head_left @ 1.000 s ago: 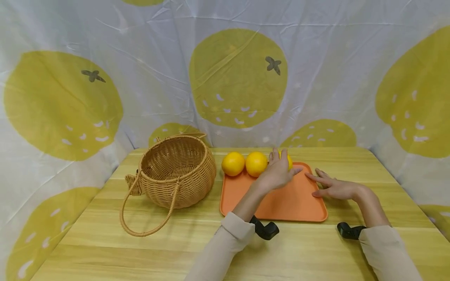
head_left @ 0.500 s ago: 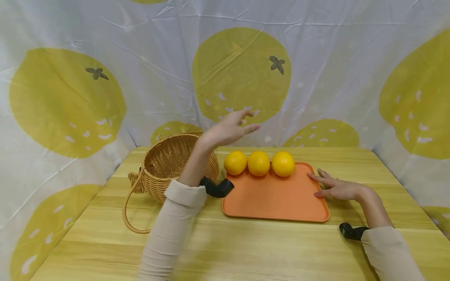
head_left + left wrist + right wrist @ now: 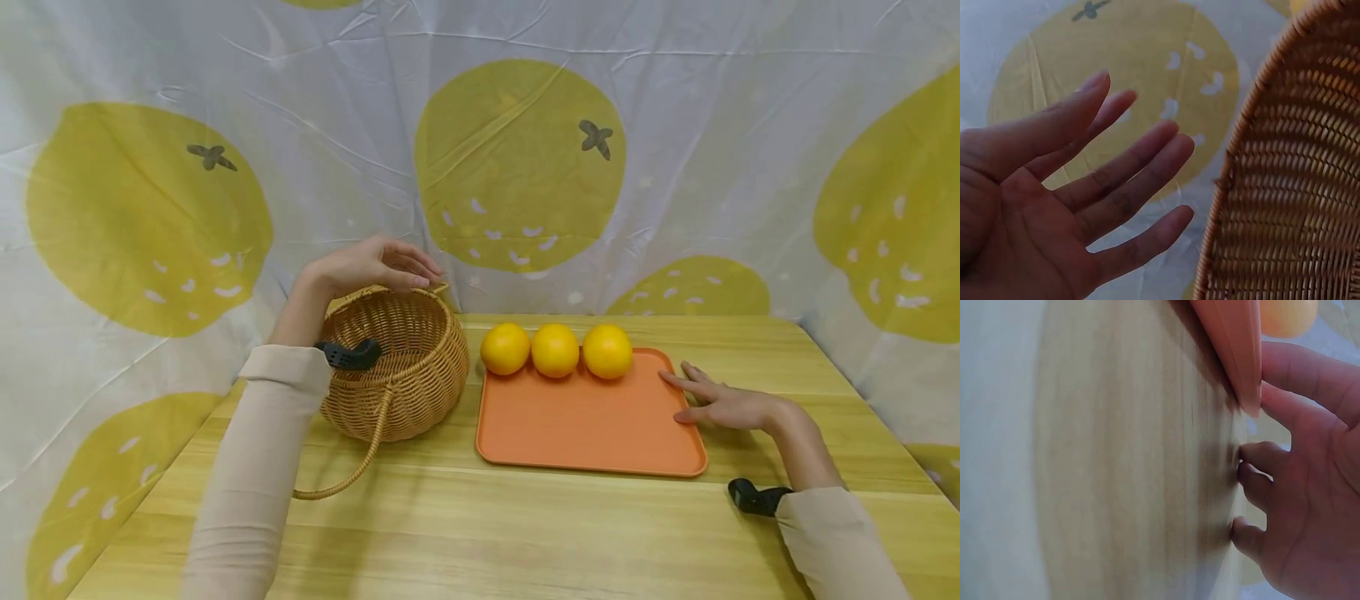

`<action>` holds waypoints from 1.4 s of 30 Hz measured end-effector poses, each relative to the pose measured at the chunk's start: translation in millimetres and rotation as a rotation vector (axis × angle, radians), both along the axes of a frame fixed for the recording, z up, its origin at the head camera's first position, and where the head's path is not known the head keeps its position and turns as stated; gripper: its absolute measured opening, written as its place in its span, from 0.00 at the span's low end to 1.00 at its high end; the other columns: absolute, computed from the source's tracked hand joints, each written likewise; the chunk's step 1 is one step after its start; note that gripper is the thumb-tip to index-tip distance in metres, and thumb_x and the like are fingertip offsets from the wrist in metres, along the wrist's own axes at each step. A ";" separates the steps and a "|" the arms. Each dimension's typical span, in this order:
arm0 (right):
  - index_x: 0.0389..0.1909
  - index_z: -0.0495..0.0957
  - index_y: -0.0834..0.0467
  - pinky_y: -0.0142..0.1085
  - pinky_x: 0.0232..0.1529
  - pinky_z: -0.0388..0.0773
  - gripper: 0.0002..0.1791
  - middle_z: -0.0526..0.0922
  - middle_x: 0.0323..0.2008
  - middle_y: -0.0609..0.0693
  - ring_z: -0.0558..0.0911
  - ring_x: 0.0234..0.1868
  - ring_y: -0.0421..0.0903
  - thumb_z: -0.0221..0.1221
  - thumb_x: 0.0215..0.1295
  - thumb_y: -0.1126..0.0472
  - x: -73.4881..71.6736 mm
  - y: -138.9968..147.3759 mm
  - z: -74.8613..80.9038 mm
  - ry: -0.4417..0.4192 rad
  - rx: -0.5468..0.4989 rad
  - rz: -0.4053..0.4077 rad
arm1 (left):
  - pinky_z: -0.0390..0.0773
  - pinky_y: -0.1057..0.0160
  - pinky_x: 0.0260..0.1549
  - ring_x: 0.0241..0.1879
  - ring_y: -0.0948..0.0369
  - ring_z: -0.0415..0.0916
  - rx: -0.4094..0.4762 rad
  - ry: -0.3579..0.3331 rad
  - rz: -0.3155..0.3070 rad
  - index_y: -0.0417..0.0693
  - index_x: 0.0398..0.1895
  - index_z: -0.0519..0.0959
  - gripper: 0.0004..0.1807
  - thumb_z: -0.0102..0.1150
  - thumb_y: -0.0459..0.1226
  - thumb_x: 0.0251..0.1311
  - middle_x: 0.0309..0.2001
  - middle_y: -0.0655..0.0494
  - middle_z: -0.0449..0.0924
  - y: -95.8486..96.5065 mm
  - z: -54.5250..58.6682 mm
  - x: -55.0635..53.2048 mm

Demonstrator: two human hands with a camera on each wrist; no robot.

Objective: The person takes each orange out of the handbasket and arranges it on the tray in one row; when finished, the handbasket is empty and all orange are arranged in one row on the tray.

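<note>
My left hand (image 3: 378, 262) hovers over the far rim of the wicker basket (image 3: 420, 392), with nothing in it. Its fingers are spread and slightly bent in the left wrist view, apart from the basket wall (image 3: 1285, 162). The right hand (image 3: 731, 406) rests at the right edge of the orange tray (image 3: 585, 433). In the right wrist view, thumb and index finger touch the tray rim (image 3: 1235, 356), while other fingertips (image 3: 1246, 531) meet the table. Three oranges (image 3: 506, 348) sit in a row along the tray's far edge.
The basket's looped handle (image 3: 348, 479) hangs down toward the front of the wooden table (image 3: 525, 533). Behind the table hangs a cloth (image 3: 345, 150) printed with big yellow fruit. Each wrist carries a black camera mount (image 3: 352, 355).
My left hand has lifted away from the rightmost orange and swung left, up over the basket. The right hand stays at the tray's edge. The oranges have not visibly moved.
</note>
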State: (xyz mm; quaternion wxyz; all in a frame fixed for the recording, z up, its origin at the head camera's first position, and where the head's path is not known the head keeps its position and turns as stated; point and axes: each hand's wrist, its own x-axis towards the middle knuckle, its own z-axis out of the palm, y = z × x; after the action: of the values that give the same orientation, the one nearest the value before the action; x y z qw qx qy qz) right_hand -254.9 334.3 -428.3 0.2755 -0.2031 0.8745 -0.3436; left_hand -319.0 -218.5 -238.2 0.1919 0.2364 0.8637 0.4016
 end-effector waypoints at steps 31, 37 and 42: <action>0.84 0.42 0.59 0.80 0.67 0.34 0.49 0.22 0.80 0.72 0.25 0.77 0.79 0.59 0.75 0.49 4.2 -9.5 16.0 -0.054 -0.012 -0.026 | 0.68 0.33 0.68 0.76 0.39 0.62 -0.312 -0.489 -0.170 0.43 0.79 0.63 0.31 0.55 0.39 0.77 0.79 0.37 0.57 -43.3 -34.7 -14.4; 0.85 0.40 0.57 0.78 0.67 0.50 0.45 0.29 0.80 0.74 0.38 0.77 0.82 0.52 0.80 0.46 2.7 -12.6 32.1 -0.019 0.004 -0.064 | 0.79 0.44 0.60 0.72 0.45 0.69 -0.322 -0.350 -0.148 0.44 0.76 0.67 0.30 0.58 0.42 0.76 0.77 0.39 0.63 -39.0 -16.6 -9.4; 0.85 0.37 0.54 0.76 0.65 0.58 0.43 0.36 0.81 0.73 0.48 0.77 0.81 0.46 0.82 0.41 0.2 -19.5 52.0 0.054 0.019 -0.114 | 0.79 0.50 0.57 0.67 0.48 0.74 -0.288 -0.167 -0.082 0.44 0.73 0.72 0.27 0.59 0.43 0.75 0.73 0.42 0.71 -30.0 -7.6 -5.4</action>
State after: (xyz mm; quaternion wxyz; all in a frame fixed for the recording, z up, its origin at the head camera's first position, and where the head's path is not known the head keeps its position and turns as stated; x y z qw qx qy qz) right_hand -254.7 314.8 -376.3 0.2337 -0.1595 0.8950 -0.3449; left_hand -324.4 -248.5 -245.7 0.3111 0.2071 0.8831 0.2837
